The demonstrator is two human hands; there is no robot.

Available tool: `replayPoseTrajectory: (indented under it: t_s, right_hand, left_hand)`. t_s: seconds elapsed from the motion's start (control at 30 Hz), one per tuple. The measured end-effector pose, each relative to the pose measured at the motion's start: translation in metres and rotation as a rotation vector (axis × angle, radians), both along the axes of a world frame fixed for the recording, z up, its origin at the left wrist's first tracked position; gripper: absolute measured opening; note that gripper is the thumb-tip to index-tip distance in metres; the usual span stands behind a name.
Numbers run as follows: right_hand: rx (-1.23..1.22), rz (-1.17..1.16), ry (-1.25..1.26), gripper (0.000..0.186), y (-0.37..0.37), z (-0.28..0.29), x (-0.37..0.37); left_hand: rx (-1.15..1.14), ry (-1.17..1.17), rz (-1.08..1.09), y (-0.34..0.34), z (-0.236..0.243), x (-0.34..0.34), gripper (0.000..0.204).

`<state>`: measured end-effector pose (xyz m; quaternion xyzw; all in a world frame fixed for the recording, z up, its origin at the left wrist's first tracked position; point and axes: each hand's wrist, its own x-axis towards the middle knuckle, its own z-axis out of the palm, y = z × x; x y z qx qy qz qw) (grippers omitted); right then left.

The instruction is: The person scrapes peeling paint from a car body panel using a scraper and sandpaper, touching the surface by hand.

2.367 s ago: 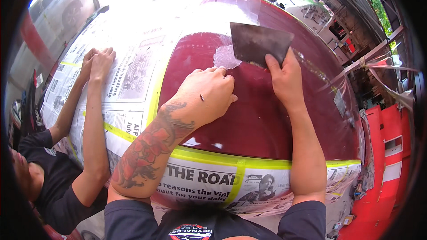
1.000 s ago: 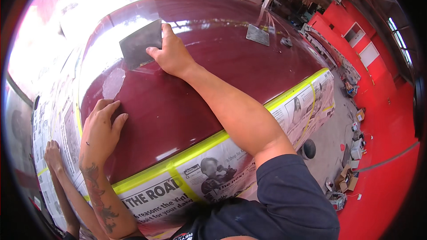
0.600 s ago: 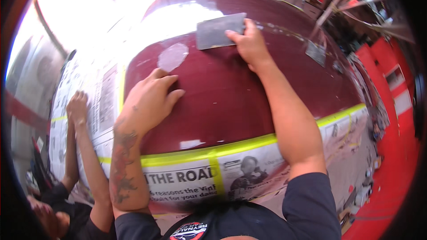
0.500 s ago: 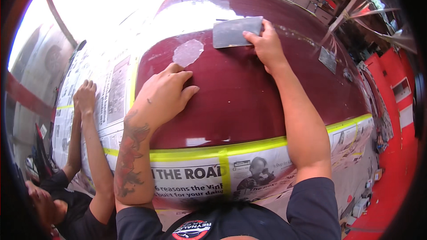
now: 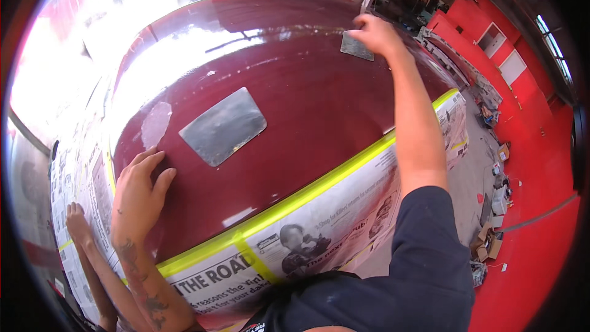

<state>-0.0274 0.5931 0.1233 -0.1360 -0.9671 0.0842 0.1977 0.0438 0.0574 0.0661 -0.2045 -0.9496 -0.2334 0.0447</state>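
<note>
A glossy maroon car panel [image 5: 295, 129] spreads out before me. My left hand [image 5: 141, 184] lies on its left part, fingers spread, fingertips at the lower edge of a pale, dull patch [image 5: 157, 124]. A large grey rectangular sheet [image 5: 224, 126] lies flat on the panel, just right of that hand, with neither hand on it. My right arm stretches to the far right, where my right hand [image 5: 378, 34] is over the upper edge of a smaller grey square sheet [image 5: 356, 49]. Its thumb and finger look apart; whether they touch the sheet is unclear.
Yellow tape [image 5: 295, 209] and newspaper [image 5: 344, 227] border the panel's near side. At left, another person's hand [image 5: 77, 221] rests on papered bodywork. Boxes [image 5: 487, 243] stand on the floor at right, beside a red wall [image 5: 491, 18]. Bright glare covers the panel's upper left.
My right hand has let go of the large grey sheet, which now lies on the panel, and has moved right to the smaller sheet. The view has turned to the right.
</note>
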Motion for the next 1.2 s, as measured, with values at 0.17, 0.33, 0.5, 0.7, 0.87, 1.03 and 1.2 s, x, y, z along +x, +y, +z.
replayPoseTrajectory:
  t_s: [0.17, 0.33, 0.5, 0.7, 0.87, 1.03, 1.2]
  right_hand:
    - [0.036, -0.405, 0.084, 0.086, 0.18, -0.053, 0.031]
    - [0.051, -0.434, -0.069, 0.087, 0.2, -0.072, 0.034]
    - [0.098, -0.315, 0.023, 0.055, 0.202, -0.072, 0.025]
    - [-0.145, -0.262, 0.332, 0.047, 0.283, -0.088, 0.01]
    - [-0.457, -0.05, 0.515, 0.066, 0.256, -0.029, 0.014]
    - [-0.341, 0.54, 0.245, 0.058, -0.056, 0.005, -0.017]
    - [-0.205, 1.109, 0.003, 0.053, -0.259, -0.034, -0.046]
  left_hand:
    - [0.008, -0.04, -0.009, 0.004, -0.002, -0.003, 0.04]
    - [0.055, -0.118, 0.03, 0.005, -0.008, -0.007, 0.039]
    - [0.038, -0.105, 0.036, 0.006, -0.004, -0.005, 0.039]
    - [0.001, -0.013, -0.034, 0.002, 0.0, -0.002, 0.043]
    - [-0.063, -0.048, 0.018, 0.003, -0.003, 0.004, 0.046]
    - [-0.121, 0.033, 0.009, 0.005, -0.011, 0.013, 0.048]
    - [-0.107, -0.036, 0.032, -0.003, -0.012, 0.016, 0.046]
